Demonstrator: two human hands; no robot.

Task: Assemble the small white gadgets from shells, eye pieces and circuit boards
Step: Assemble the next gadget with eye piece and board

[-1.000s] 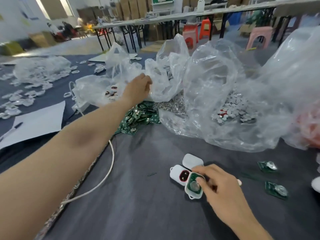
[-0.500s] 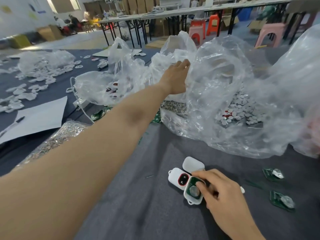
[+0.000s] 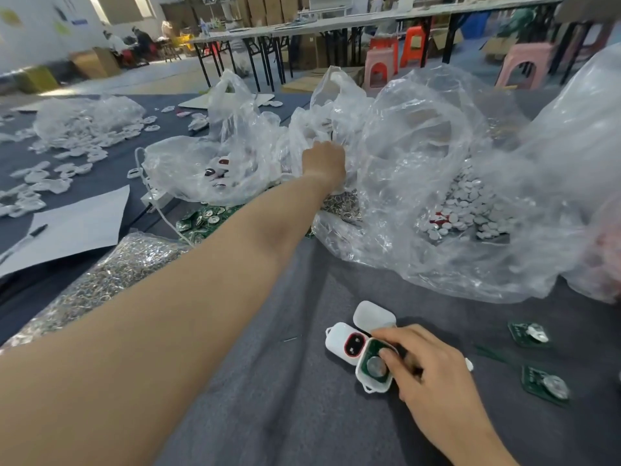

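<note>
Fingers (image 3: 390, 355) of the right hand (image 3: 433, 368) pinch the white shell (image 3: 376, 386) holding a circuit board (image 3: 363, 359) on the grey counter (image 3: 268, 398), while the left hand (image 3: 324, 161) reaches into a clear bag (image 3: 316, 126), its grip hidden.

The left hand (image 3: 324, 161) has its fingers buried in the crumpled clear plastic bag (image 3: 336, 105), so whether they grip anything cannot be told. The right hand (image 3: 428, 363) grips the open white plastic shell (image 3: 371, 385) and hides its right side. A pinkish bag (image 3: 608, 260) at the right edge is blurred and cut off.
</note>
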